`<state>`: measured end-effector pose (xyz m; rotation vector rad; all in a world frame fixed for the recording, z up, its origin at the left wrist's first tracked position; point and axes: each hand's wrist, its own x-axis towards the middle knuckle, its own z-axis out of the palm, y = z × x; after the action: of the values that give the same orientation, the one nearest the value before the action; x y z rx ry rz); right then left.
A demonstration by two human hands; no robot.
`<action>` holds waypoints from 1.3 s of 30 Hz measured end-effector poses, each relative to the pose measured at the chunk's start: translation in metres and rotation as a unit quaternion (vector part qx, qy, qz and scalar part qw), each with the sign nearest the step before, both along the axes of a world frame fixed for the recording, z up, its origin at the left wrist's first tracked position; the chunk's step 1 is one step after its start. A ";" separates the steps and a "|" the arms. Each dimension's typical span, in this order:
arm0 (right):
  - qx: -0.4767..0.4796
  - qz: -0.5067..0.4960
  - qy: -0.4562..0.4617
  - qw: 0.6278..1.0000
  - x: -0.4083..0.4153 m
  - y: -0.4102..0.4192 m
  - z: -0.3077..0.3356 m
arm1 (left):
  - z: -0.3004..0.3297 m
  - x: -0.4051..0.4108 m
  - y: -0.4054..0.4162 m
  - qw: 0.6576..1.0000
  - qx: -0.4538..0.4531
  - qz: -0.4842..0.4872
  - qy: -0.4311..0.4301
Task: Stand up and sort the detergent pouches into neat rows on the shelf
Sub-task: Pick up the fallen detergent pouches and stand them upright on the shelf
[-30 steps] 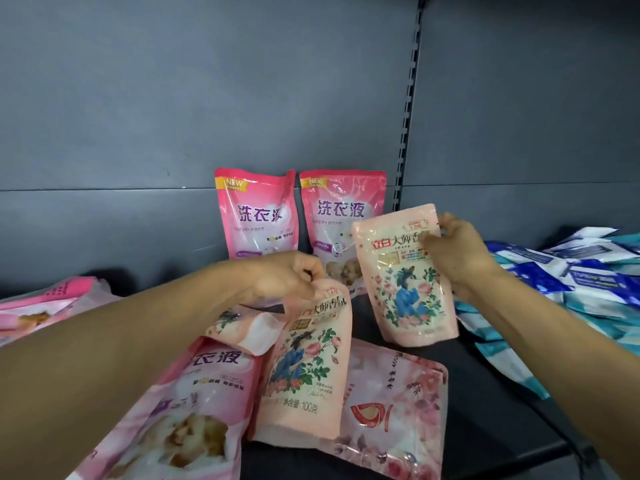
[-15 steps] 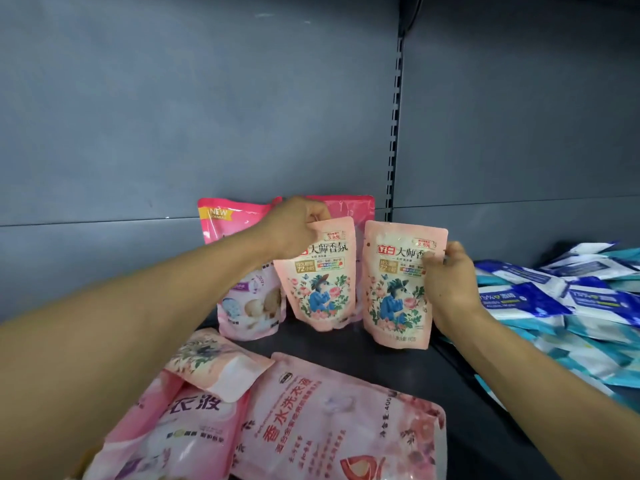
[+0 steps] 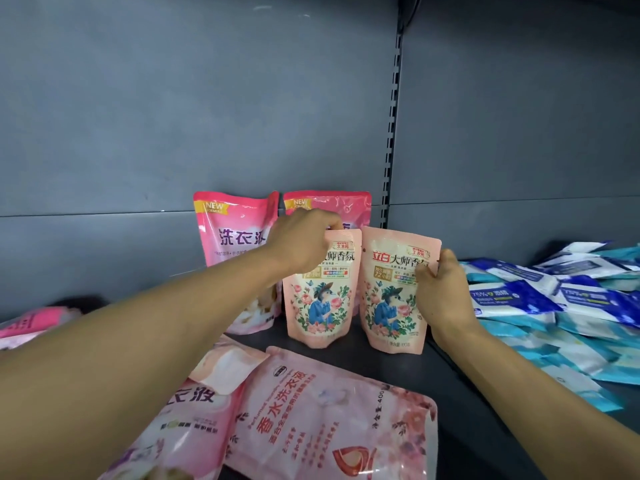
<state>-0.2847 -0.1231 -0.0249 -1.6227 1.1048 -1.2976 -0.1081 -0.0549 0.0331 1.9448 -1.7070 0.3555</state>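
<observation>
Two peach floral pouches upright side by side on dark shelf [image 3: 398, 368], mid-depth. Left hand [image 3: 301, 242] pinches top edge of left floral pouch [image 3: 320, 299]; right hand [image 3: 441, 292] grips right edge of right floral pouch [image 3: 389, 292], thumb on front. Behind, two bright pink pouches [image 3: 235, 230] upright against back panel. Near: pale pink pouches [image 3: 332, 417] lying flat. Far right: blue-white wipe packs [image 3: 554, 299] heaped.

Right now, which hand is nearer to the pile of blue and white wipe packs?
Right. The right hand grips a peach floral pouch right beside the blue and white wipe packs; the left hand pinches another floral pouch farther left.
</observation>
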 end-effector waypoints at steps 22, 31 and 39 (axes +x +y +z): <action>-0.164 0.237 0.297 0.910 0.050 0.109 0.027 | -0.014 0.088 0.147 0.945 0.269 0.173 0.072; -0.034 0.300 0.498 0.813 0.092 0.110 -0.002 | -0.055 0.125 0.128 0.896 0.395 0.202 0.036; -0.011 0.217 0.565 0.796 0.088 0.098 -0.015 | -0.061 0.124 0.120 0.904 0.326 0.211 0.177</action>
<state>-0.1964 -0.0248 -0.0395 -2.5433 1.1927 0.0938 0.0162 0.0655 -0.0283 2.6576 -1.2371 -0.4736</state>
